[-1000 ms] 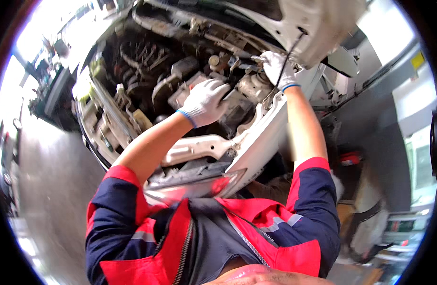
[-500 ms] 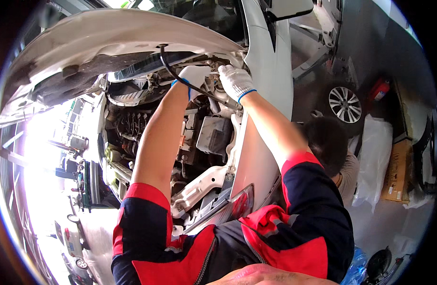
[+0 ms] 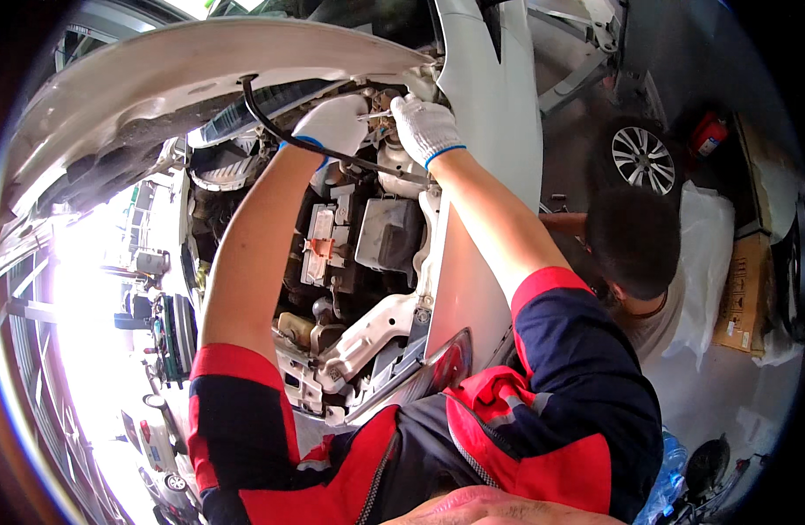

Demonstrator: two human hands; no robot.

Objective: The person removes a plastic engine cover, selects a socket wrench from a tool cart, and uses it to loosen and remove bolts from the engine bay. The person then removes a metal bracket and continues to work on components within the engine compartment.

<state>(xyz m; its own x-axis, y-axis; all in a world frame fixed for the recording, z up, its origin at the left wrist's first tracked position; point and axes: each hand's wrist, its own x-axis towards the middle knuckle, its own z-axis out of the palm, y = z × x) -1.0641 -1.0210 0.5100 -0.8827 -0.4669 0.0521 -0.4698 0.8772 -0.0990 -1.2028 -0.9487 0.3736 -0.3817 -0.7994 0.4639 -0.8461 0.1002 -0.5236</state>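
Observation:
Both my hands wear white knit gloves with blue cuffs and are deep in the engine bay of a white car, near the base of the windshield. My left hand [image 3: 334, 124] is curled at one end of a thin metal tool [image 3: 375, 115]. The tool's other end runs into my right hand [image 3: 426, 129], which is closed around it beside the fender. Its exact kind is hidden by the gloves. Below the hands are a strut tower [image 3: 401, 166], a battery [image 3: 322, 241] with an orange-red part on top, and a dark-and-grey box [image 3: 389, 234].
The raised hood [image 3: 210, 57] arches over my hands, and a black prop rod [image 3: 267, 122] crosses just above my left wrist. A co-worker [image 3: 634, 249] crouches by the fender [image 3: 481, 254] at right. Beyond are a wheel [image 3: 641, 160], a fire extinguisher [image 3: 708, 135] and a cardboard box [image 3: 742, 293].
My view has shifted a little. My left hand has moved left, away from my right, and more of the metal tool shows between them. The co-worker's head and arm have come further into view.

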